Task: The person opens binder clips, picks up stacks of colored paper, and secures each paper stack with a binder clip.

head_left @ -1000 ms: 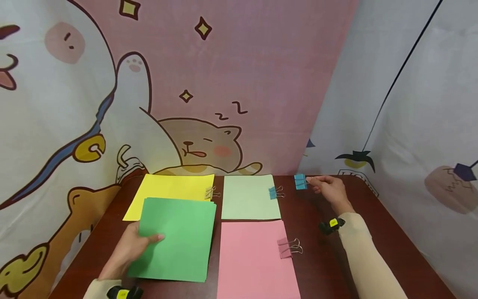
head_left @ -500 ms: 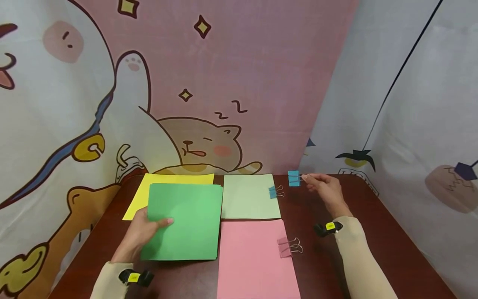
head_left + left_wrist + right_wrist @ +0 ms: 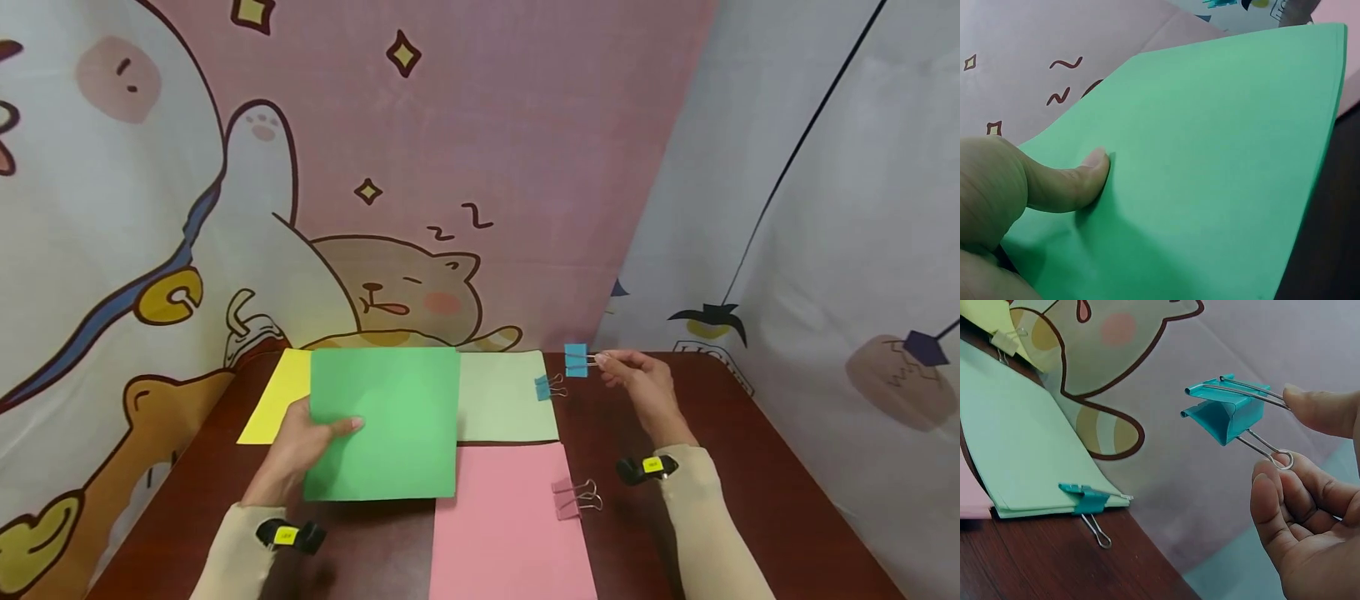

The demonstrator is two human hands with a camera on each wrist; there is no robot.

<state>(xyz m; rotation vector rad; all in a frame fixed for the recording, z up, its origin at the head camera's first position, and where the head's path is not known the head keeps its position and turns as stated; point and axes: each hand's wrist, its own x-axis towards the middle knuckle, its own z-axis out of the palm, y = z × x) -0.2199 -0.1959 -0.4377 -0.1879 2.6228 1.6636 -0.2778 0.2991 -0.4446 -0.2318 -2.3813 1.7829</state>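
A stack of green paper (image 3: pixel 397 417) is gripped at its left edge by my left hand (image 3: pixel 307 442), thumb on top and the other fingers hidden beneath. It hangs above the table, covering parts of the yellow, pale green and pink stacks. In my right hand (image 3: pixel 641 392) is a blue binder clip (image 3: pixel 1229 409), held by its wire handles between thumb and fingers. One handle lies flat along the clip's body; the other points down to the fingers. The clip's mouth looks slightly parted, with no paper in it.
Yellow paper (image 3: pixel 270 408) lies at the back left, its clip (image 3: pixel 1005 342) visible in the right wrist view. Pale green paper (image 3: pixel 506 400) carries a blue clip (image 3: pixel 543 388). Pink paper (image 3: pixel 510 533) in front has a pink clip (image 3: pixel 567 500). A printed curtain (image 3: pixel 540 167) hangs behind the table.
My left hand has raised the green stack and brought it forward and right, over the yellow and pale green stacks. The right hand has moved left with the binder clip.
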